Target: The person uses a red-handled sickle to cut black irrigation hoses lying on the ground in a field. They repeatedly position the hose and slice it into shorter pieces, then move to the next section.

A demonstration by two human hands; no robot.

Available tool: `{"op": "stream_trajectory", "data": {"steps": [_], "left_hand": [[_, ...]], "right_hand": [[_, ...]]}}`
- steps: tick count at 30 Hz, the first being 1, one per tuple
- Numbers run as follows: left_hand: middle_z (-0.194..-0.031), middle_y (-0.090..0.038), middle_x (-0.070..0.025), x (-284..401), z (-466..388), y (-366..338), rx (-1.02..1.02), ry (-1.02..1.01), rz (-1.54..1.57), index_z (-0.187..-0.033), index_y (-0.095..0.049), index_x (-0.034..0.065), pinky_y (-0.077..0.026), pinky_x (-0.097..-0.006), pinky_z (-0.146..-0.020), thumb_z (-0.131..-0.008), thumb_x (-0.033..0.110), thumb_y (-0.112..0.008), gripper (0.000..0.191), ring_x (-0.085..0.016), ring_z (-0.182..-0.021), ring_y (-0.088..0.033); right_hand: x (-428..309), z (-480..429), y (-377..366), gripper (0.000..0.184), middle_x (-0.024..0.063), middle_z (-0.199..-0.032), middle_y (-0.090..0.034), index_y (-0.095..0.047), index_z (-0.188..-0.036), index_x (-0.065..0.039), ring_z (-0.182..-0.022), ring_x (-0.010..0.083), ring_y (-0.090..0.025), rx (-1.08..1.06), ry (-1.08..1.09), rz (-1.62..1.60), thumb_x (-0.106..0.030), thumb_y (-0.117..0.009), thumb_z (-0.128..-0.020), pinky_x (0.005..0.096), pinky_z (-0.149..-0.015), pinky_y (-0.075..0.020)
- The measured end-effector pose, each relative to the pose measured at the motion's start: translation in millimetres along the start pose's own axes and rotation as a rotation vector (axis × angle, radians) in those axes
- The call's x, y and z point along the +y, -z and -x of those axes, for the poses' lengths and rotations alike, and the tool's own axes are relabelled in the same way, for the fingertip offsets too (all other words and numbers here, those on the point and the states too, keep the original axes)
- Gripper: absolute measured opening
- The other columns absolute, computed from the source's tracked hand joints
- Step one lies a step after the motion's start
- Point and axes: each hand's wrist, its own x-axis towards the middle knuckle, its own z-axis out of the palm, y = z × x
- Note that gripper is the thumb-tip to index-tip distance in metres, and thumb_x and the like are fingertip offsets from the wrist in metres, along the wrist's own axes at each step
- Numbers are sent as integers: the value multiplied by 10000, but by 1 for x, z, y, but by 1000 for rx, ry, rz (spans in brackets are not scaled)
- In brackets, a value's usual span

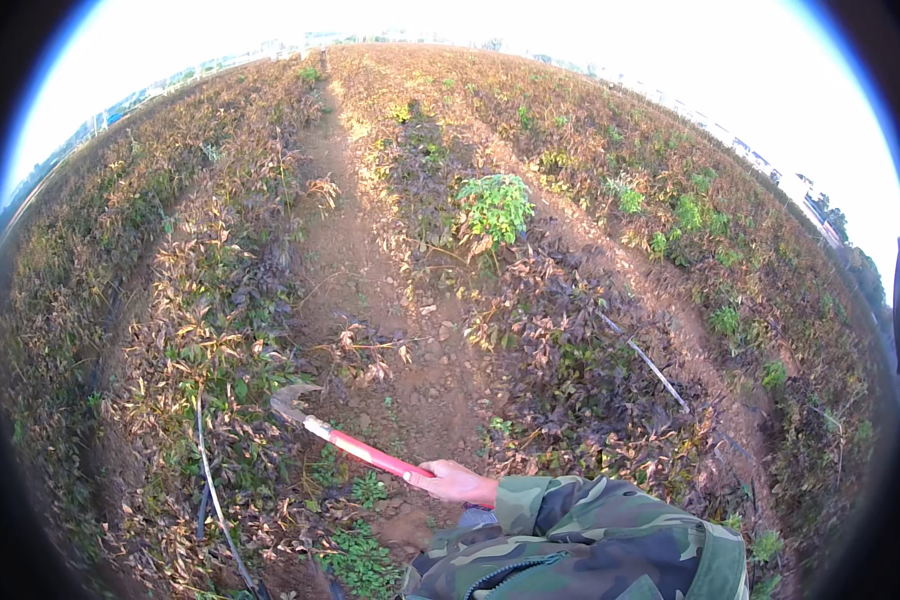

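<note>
My right hand, coming out of a camouflage sleeve, is closed around the red handle of a sickle. The tool points to the left, across a bare dirt furrow. Its curved metal blade hooks at the far end, beside the leafy row on the left. From this view I cannot tell whether the blade touches those plants. My left hand is out of view.
Rows of browning, partly dried plants run away on both sides of the furrow. One bright green bush stands ahead. A pale stick or pipe lies in the right row, and another thin pale stalk is at left.
</note>
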Motion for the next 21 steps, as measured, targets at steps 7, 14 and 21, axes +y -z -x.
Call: {"op": "stream_trajectory", "data": {"steps": [7,14,21], "left_hand": [[-681,-665,-58,-10,16,-30,222,-38,-152,-692,-759,139,-442,-407,-513,-911,261,-727,253,-245,-532,-559],[-829,-720,-16,24,44,25,-63,151,-304,-922,-776,145,-486,-371,-542,-983,336,-687,220,-215,-588,-601],[-832,-722,-14,27,65,27,97,14,-682,-927,-772,168,-490,-357,-542,-994,346,-673,215,-176,-602,-615]], "right_hand": [[0,-5,4,618,-7,-742,-579,-682,-1162,-71,-652,129,-542,-31,38,-15,-650,-546,-993,345,-579,-420],[-2,-36,25,650,-3,-715,-584,-694,-1147,-95,-641,135,-564,-179,39,-21,-698,-517,-979,355,-591,-426],[3,-63,54,613,-13,-702,-564,-688,-1157,-102,-617,126,-551,-239,80,9,-669,-525,-987,337,-574,-418]]}}
